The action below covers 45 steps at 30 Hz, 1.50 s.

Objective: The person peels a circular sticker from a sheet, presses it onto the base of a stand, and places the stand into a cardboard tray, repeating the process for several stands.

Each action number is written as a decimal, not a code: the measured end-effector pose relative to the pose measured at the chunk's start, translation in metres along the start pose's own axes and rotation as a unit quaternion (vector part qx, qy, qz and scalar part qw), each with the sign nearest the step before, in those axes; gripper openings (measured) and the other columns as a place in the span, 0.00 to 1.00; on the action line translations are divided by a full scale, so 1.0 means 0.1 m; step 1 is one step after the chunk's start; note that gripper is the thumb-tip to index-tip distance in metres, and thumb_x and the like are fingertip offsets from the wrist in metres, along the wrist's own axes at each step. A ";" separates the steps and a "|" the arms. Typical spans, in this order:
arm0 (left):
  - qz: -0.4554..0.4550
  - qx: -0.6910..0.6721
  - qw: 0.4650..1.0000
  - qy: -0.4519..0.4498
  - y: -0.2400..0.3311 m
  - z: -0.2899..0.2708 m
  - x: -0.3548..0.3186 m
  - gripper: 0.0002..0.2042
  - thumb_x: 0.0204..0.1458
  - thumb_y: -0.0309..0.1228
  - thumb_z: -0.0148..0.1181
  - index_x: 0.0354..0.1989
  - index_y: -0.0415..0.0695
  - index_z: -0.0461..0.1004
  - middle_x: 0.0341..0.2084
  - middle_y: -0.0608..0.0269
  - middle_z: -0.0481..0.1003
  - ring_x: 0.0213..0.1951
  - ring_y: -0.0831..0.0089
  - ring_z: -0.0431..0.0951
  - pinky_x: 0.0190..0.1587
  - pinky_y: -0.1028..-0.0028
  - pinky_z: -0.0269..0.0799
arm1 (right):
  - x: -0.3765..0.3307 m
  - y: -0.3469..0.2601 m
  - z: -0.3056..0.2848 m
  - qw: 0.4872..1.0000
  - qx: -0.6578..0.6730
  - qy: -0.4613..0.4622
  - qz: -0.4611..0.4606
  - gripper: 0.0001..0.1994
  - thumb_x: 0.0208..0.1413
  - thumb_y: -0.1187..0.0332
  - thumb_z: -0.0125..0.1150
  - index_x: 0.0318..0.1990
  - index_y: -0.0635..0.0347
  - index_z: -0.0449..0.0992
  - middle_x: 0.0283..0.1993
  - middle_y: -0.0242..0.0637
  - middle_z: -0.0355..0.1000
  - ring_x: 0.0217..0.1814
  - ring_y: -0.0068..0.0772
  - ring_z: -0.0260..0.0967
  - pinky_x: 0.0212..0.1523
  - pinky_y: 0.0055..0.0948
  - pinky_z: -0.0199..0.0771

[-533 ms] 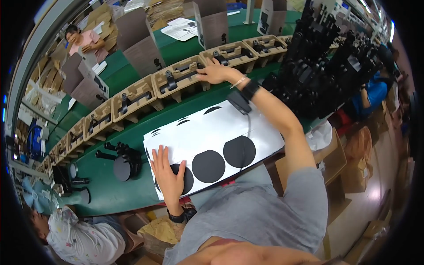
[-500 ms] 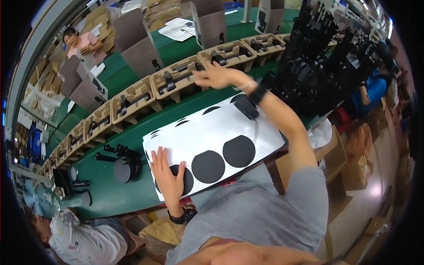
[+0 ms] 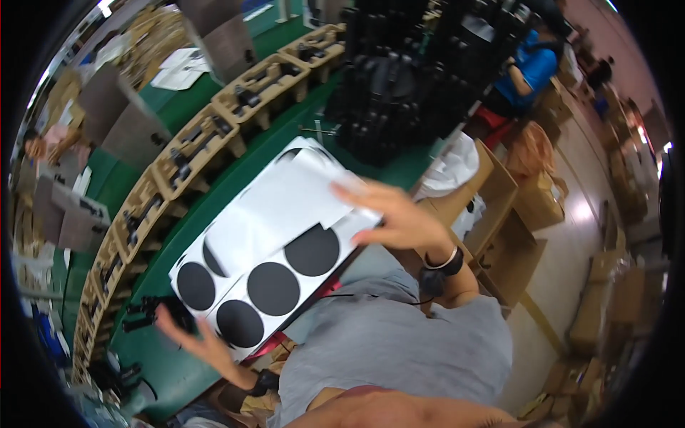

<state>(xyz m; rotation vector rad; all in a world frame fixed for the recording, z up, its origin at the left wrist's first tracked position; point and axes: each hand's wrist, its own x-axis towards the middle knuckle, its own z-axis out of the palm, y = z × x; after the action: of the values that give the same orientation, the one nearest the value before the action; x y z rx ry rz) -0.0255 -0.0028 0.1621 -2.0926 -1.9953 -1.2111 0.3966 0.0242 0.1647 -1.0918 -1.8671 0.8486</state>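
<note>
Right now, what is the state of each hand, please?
Left hand: open, fingers spread, beside the white sheet, holding nothing.
Right hand: open, over the sheet's edge; touch cannot be told.

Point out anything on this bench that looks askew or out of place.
The white sheet with black discs lies skewed across the green bench, its near corner overhanging the edge. A loose white sheet covers some discs. The right hand is at its far corner and the left hand by its near corner.
</note>
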 end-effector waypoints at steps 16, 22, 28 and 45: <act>-0.313 0.014 0.941 -0.123 -3.53 -1.35 -0.96 0.47 0.43 0.36 0.73 0.68 0.33 0.50 0.64 0.43 0.58 0.64 0.59 0.59 0.66 0.67 0.52 | -1.67 3.47 0.55 0.643 -0.433 0.210 0.596 0.29 0.59 0.40 0.44 0.53 0.55 0.75 0.57 0.61 0.64 0.58 0.68 0.63 0.58 0.55 0.62; -0.283 -0.008 0.951 -0.128 -3.61 -0.79 -0.88 0.45 0.37 0.35 0.77 0.64 0.32 0.58 0.60 0.43 0.62 0.61 0.56 0.63 0.64 0.65 0.57 | -1.98 4.21 -0.50 0.730 -0.449 -0.020 0.515 0.21 0.58 0.50 0.47 0.54 0.46 0.75 0.60 0.53 0.67 0.63 0.65 0.60 0.59 0.57 0.62; -0.280 0.081 0.955 -0.052 -3.51 -0.63 -0.95 0.48 0.31 0.39 0.79 0.62 0.32 0.61 0.56 0.39 0.67 0.58 0.50 0.68 0.60 0.62 0.63 | -1.58 3.04 -0.37 0.771 -0.289 0.508 0.251 0.13 0.58 0.71 0.52 0.48 0.67 0.75 0.49 0.50 0.76 0.50 0.41 0.74 0.52 0.33 0.70; -0.158 -0.513 0.837 0.100 -1.13 -0.37 -1.11 0.46 0.44 0.49 0.67 0.66 0.33 0.55 0.58 0.47 0.66 0.56 0.63 0.71 0.57 0.67 0.66 | 0.55 -0.10 2.05 0.936 -0.219 -0.153 -0.231 0.22 0.38 0.82 0.56 0.46 0.60 0.77 0.49 0.38 0.73 0.54 0.43 0.67 0.52 0.38 0.71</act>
<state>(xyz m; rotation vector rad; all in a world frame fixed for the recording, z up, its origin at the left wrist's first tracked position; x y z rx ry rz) -0.1293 -0.0936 0.0755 -1.7152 -1.7911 -2.9195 0.1964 0.0392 0.0953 -0.7364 -2.5251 0.3442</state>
